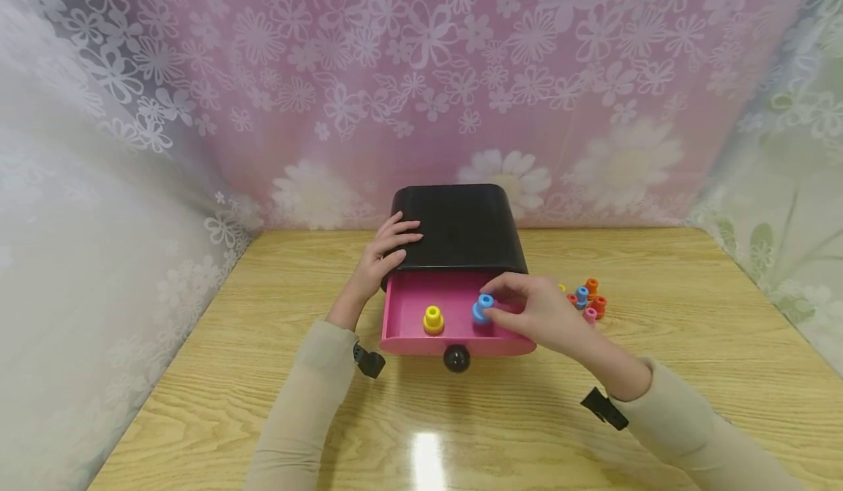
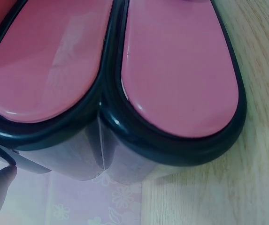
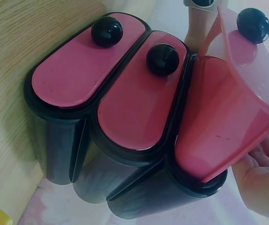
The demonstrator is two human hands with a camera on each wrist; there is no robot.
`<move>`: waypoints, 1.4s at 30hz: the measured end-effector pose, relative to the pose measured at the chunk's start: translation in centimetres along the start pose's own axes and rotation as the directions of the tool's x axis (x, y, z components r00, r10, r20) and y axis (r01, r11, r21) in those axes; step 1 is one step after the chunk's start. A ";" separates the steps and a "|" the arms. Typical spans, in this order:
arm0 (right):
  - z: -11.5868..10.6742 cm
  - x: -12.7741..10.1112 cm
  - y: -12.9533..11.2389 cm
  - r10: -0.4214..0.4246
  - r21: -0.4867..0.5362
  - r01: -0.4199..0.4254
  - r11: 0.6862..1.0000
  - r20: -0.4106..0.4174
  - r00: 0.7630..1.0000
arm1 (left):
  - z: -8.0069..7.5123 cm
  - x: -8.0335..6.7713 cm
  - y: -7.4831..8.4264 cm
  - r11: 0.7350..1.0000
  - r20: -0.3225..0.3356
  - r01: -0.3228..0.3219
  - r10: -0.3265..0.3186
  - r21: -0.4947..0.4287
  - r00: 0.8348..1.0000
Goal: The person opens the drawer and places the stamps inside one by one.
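Head view first: left hand is resting with relaxed, nearly straight fingers on the left edge of the top of a black drawer cabinet, which is standing at twelve o'clock on the wooden table. Its top pink drawer is standing pulled out toward the person, with a black knob at its front. Right hand is hovering over the drawer's right half, thumb and fingertips pinching a blue peg just inside it. A yellow peg is standing upright on the drawer floor at nine o'clock from the blue one. A cluster of loose pegs, orange, blue, red and pink, is sitting on the table at three o'clock from the cabinet, partly behind the right hand.

Left wrist view: two closed pink drawer fronts are filling the picture inside black frames, with the table showing at three o'clock. A bit of a finger is showing at eight o'clock.

Right wrist view: two closed pink fronts with black knobs are lying at ten o'clock, and the open drawer is jutting out at three o'clock. Part of the right hand is showing at four o'clock, below the drawer, and its grip cannot be told here.
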State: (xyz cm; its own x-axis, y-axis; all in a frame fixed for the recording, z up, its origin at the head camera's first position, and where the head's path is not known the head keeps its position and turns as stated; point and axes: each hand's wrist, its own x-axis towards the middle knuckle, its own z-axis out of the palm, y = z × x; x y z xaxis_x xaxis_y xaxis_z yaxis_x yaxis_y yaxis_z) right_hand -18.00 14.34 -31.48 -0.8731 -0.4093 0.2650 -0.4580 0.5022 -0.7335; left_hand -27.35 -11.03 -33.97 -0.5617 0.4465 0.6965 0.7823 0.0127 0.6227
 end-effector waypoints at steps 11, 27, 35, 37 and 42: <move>0.4 0.0 0.1 -0.058 -0.082 0.060 0.995 0.032 0.998 | 0.0 0.0 0.0 1.000 -0.004 -0.012 0.012 0.001 1.000; 0.5 0.5 -0.2 -0.092 -0.224 0.105 0.969 0.071 0.993 | 0.1 0.0 0.0 1.000 0.000 -0.016 0.016 -0.006 1.000; 0.5 0.6 -0.2 -0.081 -0.240 0.098 0.966 0.081 0.993 | 0.1 0.0 0.0 1.000 -0.006 -0.014 0.014 -0.012 1.000; 0.4 0.5 -0.2 -0.076 -0.237 0.094 0.967 0.084 0.994 | 0.1 0.0 0.0 1.000 -0.007 -0.016 0.016 -0.011 1.000; 0.4 0.5 -0.2 -0.073 -0.241 0.093 0.966 0.090 0.993 | 0.1 0.0 -0.1 1.000 -0.010 -0.014 0.014 -0.010 1.000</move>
State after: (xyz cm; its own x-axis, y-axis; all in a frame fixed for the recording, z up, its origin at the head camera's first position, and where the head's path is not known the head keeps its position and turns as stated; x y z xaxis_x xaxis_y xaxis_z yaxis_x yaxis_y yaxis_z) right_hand -18.30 13.77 -31.47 -0.8185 -0.5120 0.2605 -0.5640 0.6303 -0.5334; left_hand -27.37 -10.92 -34.04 -0.5538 0.4373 0.7086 0.7874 -0.0020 0.6165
